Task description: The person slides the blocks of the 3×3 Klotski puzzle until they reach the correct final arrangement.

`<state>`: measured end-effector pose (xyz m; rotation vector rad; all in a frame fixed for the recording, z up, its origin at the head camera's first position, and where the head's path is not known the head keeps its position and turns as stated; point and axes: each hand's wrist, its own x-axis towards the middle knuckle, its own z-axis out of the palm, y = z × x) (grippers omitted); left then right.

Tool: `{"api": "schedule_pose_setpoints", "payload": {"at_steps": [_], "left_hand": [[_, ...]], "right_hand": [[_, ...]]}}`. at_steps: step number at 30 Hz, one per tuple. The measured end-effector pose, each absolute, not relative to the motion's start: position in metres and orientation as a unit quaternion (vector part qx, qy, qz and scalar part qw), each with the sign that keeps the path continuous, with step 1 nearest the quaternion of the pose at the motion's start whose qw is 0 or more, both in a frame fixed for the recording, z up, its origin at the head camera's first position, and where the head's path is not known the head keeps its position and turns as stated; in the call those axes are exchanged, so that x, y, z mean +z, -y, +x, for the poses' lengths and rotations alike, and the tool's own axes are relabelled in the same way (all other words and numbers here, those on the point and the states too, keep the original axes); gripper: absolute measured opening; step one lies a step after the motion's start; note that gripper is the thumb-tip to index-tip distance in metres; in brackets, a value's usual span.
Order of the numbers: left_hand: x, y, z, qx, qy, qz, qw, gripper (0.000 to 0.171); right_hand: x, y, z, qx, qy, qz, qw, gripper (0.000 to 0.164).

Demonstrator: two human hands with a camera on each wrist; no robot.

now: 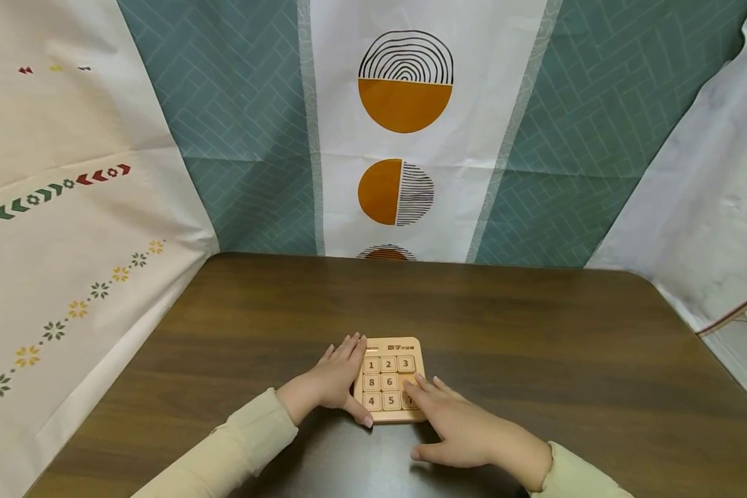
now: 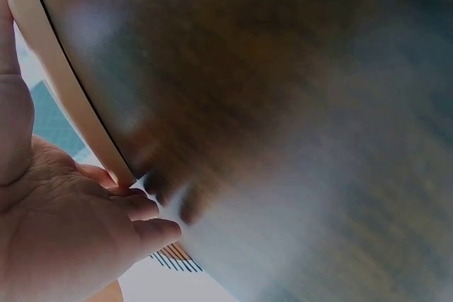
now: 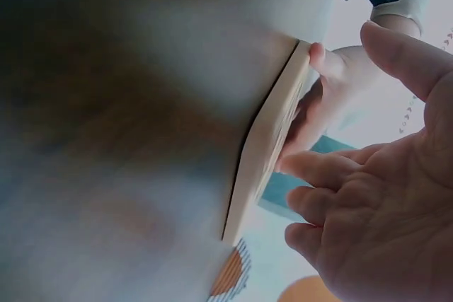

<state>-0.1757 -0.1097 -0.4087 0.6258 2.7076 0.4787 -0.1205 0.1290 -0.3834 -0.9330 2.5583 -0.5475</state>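
A square wooden sliding number puzzle [image 1: 380, 417] lies flat on the table, with numbered tiles in its frame. The top row reads 1, 2, 3. My left hand [image 1: 331, 382] holds the frame along its left side, thumb at the near left corner and fingers by the far left corner. From the right, my right hand [image 1: 463, 429] reaches over the board with its fingers extended. Its index fingertip is at the slot beside the 6 tile [image 1: 389, 382], partly covering the 7 tile [image 1: 409, 401]. The right thumb points away from the frame. The right wrist view shows the puzzle's side edge [image 3: 265, 150].
The dark brown wooden table [image 1: 274, 304] extends around the board. Behind it hangs a green and white cloth [image 1: 249, 138] with orange circle prints. Patterned white cloths hang at the left [image 1: 68, 207] and right [image 1: 709, 187] sides.
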Motion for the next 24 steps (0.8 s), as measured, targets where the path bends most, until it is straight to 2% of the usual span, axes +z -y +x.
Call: {"api": "schedule_pose_setpoints", "payload": {"at_steps": [13,20,24], "left_hand": [[-0.41,0.111,-0.178,0.162,-0.949,0.225,0.152,0.134],[-0.41,0.112,-0.178,0.166,-0.949,0.222,0.151,0.134],[-0.409,0.111,-0.177,0.165,-0.949,0.223,0.154,0.134]], "right_hand": [[-0.386,-0.137,-0.107,-0.153,-0.906,-0.356,0.173,0.085],[-0.389,-0.129,-0.113,-0.074,-0.916,-0.376,0.122,0.085],[-0.392,-0.123,-0.119,-0.065,-0.922,-0.364,0.115,0.086]]}}
